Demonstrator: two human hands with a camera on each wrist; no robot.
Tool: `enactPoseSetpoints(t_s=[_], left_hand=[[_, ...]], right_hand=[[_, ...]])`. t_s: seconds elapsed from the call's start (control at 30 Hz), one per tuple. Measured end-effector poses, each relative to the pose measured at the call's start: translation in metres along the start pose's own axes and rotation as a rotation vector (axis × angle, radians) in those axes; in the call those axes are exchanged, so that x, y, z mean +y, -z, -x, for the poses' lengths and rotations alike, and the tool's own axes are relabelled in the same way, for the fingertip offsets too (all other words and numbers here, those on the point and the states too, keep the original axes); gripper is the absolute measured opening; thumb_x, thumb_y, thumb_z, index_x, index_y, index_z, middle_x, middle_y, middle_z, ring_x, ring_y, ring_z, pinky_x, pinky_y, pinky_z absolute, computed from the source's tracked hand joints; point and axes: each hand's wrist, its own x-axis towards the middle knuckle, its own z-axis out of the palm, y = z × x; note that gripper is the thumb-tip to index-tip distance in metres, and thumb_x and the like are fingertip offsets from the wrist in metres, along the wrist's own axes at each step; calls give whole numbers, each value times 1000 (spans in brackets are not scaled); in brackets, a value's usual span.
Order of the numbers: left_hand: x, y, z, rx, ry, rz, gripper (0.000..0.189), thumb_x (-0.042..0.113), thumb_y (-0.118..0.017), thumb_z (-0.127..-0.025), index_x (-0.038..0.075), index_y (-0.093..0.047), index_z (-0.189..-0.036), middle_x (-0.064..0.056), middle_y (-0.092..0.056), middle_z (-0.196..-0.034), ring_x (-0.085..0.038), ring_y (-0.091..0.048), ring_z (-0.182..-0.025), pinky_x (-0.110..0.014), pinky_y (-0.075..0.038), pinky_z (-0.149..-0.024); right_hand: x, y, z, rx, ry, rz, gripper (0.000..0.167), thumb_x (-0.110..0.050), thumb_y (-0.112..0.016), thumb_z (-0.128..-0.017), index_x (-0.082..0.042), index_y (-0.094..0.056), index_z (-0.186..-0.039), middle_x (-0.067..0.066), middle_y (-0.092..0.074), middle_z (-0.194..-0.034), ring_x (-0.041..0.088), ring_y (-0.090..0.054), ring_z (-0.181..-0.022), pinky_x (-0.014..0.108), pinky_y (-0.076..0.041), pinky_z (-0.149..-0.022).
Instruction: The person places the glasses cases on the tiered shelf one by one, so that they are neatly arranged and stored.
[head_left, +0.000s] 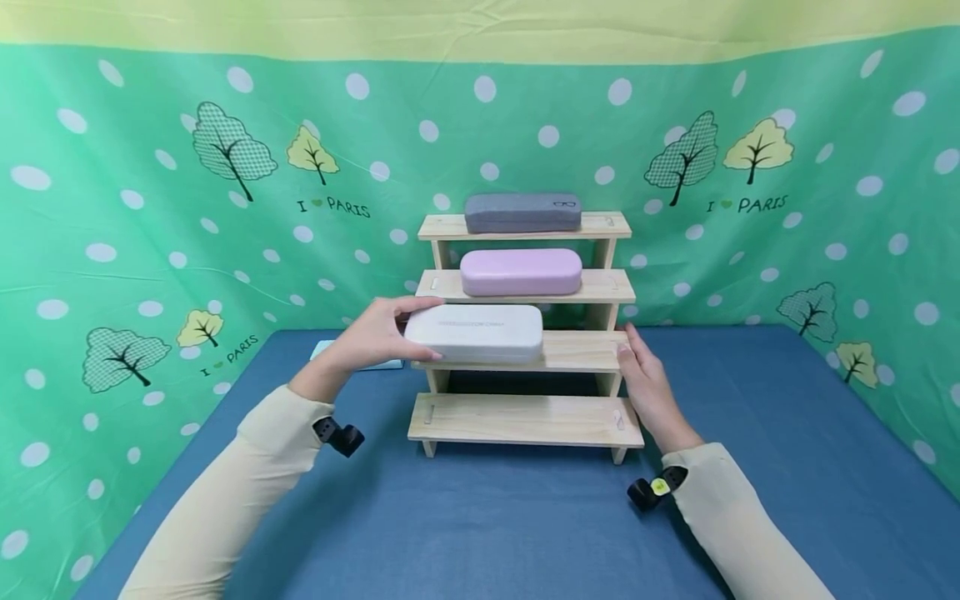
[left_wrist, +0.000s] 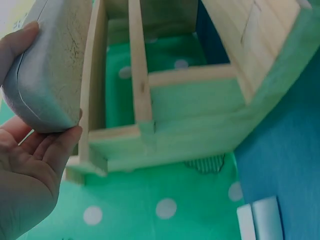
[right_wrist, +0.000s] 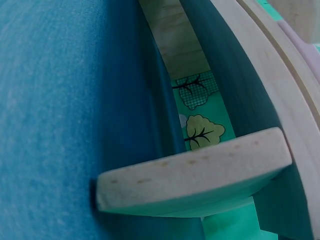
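Right of centre, your right hand [head_left: 651, 387] rests nearly straight-fingered against the wooden stand [head_left: 525, 418], probably steadying it; at centre, your left hand [head_left: 375, 335] pinches the white case [head_left: 480, 333] by its left end, likely leaving the right end unobstructed; above, the lilac case [head_left: 521, 272] and grey case [head_left: 522, 214] lie lengthwise, apparently suiting the narrow shelves

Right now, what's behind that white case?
A purple case sits behind the white case, one wooden shelf higher. The white case covers part of the gap below, so I can't see there.
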Motion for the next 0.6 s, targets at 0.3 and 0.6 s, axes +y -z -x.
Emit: enactPoseSetpoints(t_s=[0.3,0.6], left_hand=[[3,-24,-18,10,1,36,80,21,-88,-63,10,-54,-134,-11,-60,-116,-22,-56,-93,-34,-47,-77],[1,-40,-31,38,26,71,76,17,-87,-64,11,-55,-133,-11,-61,-114,-21,-57,-93,-32,-48,-78]], right_hand=[[0,-1,-1,8,2,21,62,-40,-30,-102,-14,-3,-152,6,-2,-158,24,-1,-143,49,-11,-112],[0,-1,-1,11,-4,21,61,-39,-30,-103,-15,-3,-152,7,-3,-158,24,-3,-143,49,-13,-112]])
